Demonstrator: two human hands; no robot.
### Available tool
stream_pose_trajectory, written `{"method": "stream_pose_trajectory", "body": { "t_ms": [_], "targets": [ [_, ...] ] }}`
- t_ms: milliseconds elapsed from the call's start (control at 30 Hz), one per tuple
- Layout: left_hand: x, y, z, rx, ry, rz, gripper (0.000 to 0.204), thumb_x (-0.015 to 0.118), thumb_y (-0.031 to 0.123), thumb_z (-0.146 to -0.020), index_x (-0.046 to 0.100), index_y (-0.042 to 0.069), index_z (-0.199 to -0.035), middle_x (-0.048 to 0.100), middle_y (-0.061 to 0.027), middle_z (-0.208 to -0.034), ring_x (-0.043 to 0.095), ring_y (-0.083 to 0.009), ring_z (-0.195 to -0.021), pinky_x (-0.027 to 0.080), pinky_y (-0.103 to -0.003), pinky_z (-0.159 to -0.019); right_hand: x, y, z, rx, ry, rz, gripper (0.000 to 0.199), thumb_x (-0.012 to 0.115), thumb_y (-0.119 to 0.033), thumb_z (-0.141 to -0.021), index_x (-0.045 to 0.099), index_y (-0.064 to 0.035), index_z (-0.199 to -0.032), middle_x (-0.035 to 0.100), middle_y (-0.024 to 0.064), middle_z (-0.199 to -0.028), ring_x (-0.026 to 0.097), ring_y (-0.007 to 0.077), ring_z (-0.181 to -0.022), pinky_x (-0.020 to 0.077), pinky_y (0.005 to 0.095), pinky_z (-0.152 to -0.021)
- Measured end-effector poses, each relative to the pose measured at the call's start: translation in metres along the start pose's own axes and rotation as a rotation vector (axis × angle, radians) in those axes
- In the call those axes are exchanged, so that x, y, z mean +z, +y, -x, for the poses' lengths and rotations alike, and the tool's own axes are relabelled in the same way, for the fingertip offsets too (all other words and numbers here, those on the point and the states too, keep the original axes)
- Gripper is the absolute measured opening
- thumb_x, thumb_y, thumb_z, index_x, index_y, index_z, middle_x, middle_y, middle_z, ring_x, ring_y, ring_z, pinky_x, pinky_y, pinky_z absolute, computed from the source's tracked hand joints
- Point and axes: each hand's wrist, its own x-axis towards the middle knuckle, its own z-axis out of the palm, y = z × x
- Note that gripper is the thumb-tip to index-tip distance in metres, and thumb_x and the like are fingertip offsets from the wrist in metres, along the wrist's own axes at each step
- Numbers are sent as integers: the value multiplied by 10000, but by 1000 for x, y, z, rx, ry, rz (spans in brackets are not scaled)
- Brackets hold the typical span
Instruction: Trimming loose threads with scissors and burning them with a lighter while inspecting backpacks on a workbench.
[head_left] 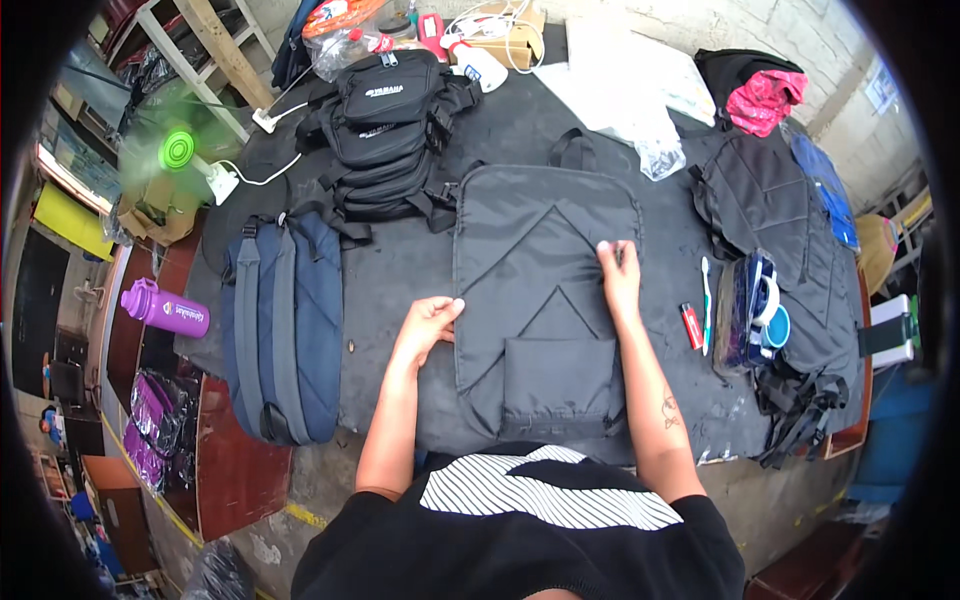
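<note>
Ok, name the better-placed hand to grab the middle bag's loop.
Likely the right hand: it's farther up the bag, nearer the loop; the left hand is lower, at the left edge.

A dark table (390,270) bears a black bag (515,265), toothbrush (706,306) and lighter (691,327).

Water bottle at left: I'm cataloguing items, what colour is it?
The water bottle is purple, best seen in the head view.
</note>
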Motion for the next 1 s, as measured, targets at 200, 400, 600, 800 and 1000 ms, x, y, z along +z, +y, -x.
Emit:
{"method": "stream_pose_trajectory", "body": {
  "t_ms": [200,400,600,800,1000],
  "targets": [
    [29,11,39,6,-129,173,350,566,324,-920,517,34,-1109,642,-62,-961,637,-139,-798,517,-273,-648,-16,-57,43,81,-206,-149,269,567,-331,-901,484,-112,-771,414,-72,-582,322,21,-498,253,207,-452],
    [72,31,35,102,-590,430,611,301,488,-976,325,27,-1376,508,-92,-1257,501,-192,-1117,429,-313,-892,-16,-152,106,-258,-286,305,612,764,-268,-708,376,47,-1060,590,203,-888,608,297,-895,460,353,-792],
    [116,26,22,312,-202,374,396,524,163,-914,466,0,-1270,493,-141,-1248,530,-211,-1111,474,-329,-926,-38,-155,31,-199,-177,-248,275,489,72,-716,453,-64,-953,402,-40,-845,384,56,-760,329,189,-640],
    [119,16,25,798,604,377,317,519,175,-926,473,60,-1217,431,-57,-1205,426,-140,-1086,331,-278,-948,-45,-221,0,-249,-327,-647,463,485,103,-747,492,-59,-1181,535,-14,-844,472,38,-687,383,177,-628],
    [78,41,39,228,450,718,599,549,431,-882,353,111,-1350,340,-113,-1363,297,-242,-1278,227,-428,-1071,-48,-240,-39,-224,-410,-949,447,511,-38,-825,434,-4,-1265,579,139,-1070,603,195,-925,493,300,-839]
  ]
}}
